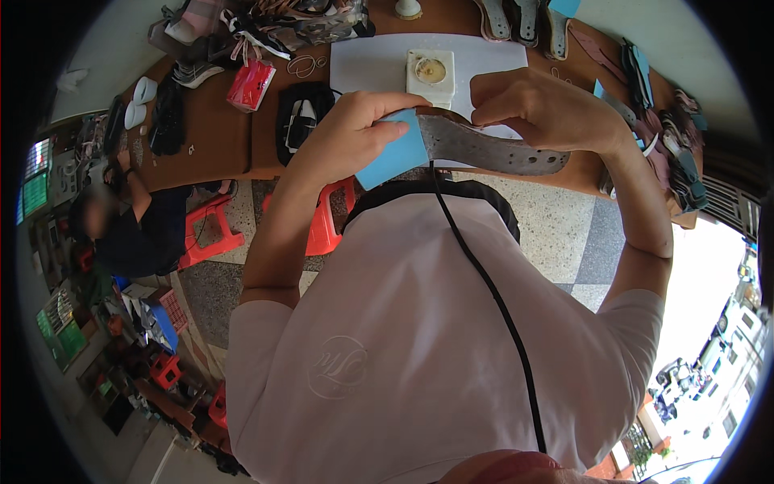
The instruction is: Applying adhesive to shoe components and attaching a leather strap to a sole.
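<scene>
A grey perforated shoe piece (492,151), curved like a strip, is held up before my chest with a light blue sheet (395,164) at its left end. My left hand (355,133) grips that end, thumb on the blue sheet and index finger along the top edge. At the upper edge, near the middle, the thumb and bent fingers of my right hand (536,109) pinch the piece; the exact contact is partly hidden by the fingers. Just beyond sits a white block (444,95) with a round dish of yellowish stuff (430,71).
The white board (367,60) lies on the brown table (214,153). Similar shoe pieces (526,22) are at the back, and piled shoe parts (681,161) at right. A red packet (251,85) and black case (302,121) lie left. Another person (137,226) sits far left near red stools (210,234).
</scene>
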Action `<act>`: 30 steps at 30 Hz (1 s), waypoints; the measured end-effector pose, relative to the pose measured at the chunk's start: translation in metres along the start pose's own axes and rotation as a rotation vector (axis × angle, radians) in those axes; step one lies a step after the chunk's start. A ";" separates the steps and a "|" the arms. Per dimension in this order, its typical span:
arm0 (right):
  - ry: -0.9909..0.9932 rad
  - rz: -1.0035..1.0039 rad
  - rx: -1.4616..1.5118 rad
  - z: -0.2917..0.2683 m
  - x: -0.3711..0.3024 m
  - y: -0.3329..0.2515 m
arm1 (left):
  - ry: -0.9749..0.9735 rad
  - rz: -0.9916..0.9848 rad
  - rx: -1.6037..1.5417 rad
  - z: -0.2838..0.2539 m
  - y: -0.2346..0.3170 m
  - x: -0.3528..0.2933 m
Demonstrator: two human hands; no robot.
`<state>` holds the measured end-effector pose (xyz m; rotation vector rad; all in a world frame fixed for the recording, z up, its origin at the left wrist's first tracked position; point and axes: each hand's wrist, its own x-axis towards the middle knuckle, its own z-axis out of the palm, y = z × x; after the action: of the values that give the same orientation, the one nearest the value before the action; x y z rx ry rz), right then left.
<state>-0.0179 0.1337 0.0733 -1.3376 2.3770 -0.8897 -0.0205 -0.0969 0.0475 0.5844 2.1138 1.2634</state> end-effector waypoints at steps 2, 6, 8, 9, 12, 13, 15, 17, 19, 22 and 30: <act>-0.037 0.031 -0.003 -0.002 0.000 0.000 | -0.002 0.000 -0.009 -0.001 0.001 -0.001; -0.071 0.052 -0.039 0.000 0.000 0.006 | -0.017 0.002 -0.010 -0.002 -0.001 -0.003; -0.061 0.058 -0.048 0.002 0.000 0.006 | -0.014 0.023 -0.019 -0.003 -0.003 -0.004; -0.052 0.063 -0.056 0.002 0.000 0.006 | -0.005 0.035 -0.021 -0.003 -0.003 -0.004; -0.051 0.116 0.028 -0.005 0.005 -0.003 | -0.008 0.023 -0.030 -0.004 0.000 -0.006; -0.051 0.115 0.027 -0.005 0.006 -0.003 | -0.020 -0.002 -0.037 -0.004 0.001 -0.006; 0.032 0.092 0.102 -0.004 0.007 -0.001 | -0.023 -0.003 -0.026 -0.001 0.002 -0.006; 0.041 0.075 0.088 0.000 0.006 0.001 | -0.025 -0.005 -0.015 -0.001 0.002 -0.006; 0.050 0.058 0.076 0.001 0.007 0.001 | -0.022 0.040 -0.063 0.000 0.000 -0.006; 0.049 0.004 0.031 0.001 0.009 -0.001 | -0.004 0.075 -0.029 0.000 -0.002 -0.006; -0.032 0.043 0.026 0.001 0.011 0.002 | -0.026 0.040 -0.127 0.000 -0.002 -0.007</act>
<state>-0.0245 0.1243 0.0720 -1.2770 2.3528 -0.8780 -0.0155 -0.1023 0.0478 0.5866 1.9928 1.3934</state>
